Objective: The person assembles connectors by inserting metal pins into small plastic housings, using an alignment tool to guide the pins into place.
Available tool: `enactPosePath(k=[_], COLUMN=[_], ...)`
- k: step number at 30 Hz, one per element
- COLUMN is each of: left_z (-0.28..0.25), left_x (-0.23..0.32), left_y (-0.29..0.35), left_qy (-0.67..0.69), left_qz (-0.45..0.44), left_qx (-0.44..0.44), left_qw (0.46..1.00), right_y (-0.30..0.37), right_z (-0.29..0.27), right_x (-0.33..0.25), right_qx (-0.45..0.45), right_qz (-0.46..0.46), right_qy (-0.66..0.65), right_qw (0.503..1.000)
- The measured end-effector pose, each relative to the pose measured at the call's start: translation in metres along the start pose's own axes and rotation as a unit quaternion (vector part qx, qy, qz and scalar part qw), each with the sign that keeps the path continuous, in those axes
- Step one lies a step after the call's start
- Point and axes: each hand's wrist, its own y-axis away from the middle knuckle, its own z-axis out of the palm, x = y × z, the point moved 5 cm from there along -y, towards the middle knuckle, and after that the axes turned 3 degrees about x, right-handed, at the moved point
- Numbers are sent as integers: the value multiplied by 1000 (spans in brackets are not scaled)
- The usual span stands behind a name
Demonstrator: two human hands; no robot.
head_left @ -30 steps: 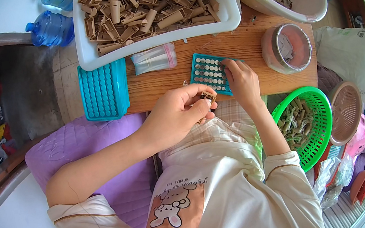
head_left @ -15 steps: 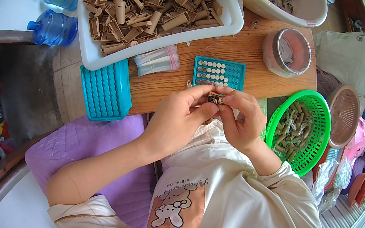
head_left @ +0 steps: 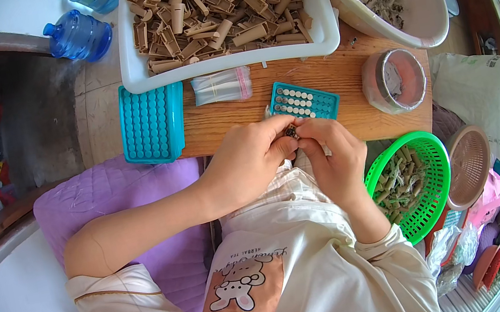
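My left hand (head_left: 249, 159) and my right hand (head_left: 332, 156) meet at the near edge of a wooden board (head_left: 342, 73). Together their fingertips pinch a small dark piece (head_left: 291, 130). Just beyond the fingers lies a small teal holed tray (head_left: 303, 101) with several pale pieces set in its holes. A bigger teal holed tray (head_left: 152, 122) rests on the board's left end. A clear plastic packet (head_left: 221, 86) lies between the two trays.
A white tub (head_left: 135, 76) of tan paper tubes stands at the back. A white basin (head_left: 424, 5) of small grey parts is at the back right. A round pink-lidded jar (head_left: 393, 81) sits on the board's right. A green basket (head_left: 427, 191) and purple cushion (head_left: 111, 200) flank my lap.
My right hand has left the small teal tray and come back to meet my left hand at the board's near edge. Both now pinch the small dark piece together.
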Motion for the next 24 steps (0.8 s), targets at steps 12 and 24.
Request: enactPosePath(k=[12,24], left_z=[7,1], left_x=[18,-2], left_y=[6,-4], left_qy=[65,298], left_qz=[13,-89], left_qx=[-131,-89], left_qw=[989,946], right_y=[-87,-163], right_z=[11,63], right_x=[40,86], right_qx=[-460,-176], right_qz=[81,-298], right_qy=[-273,237], right_qw=[841,908])
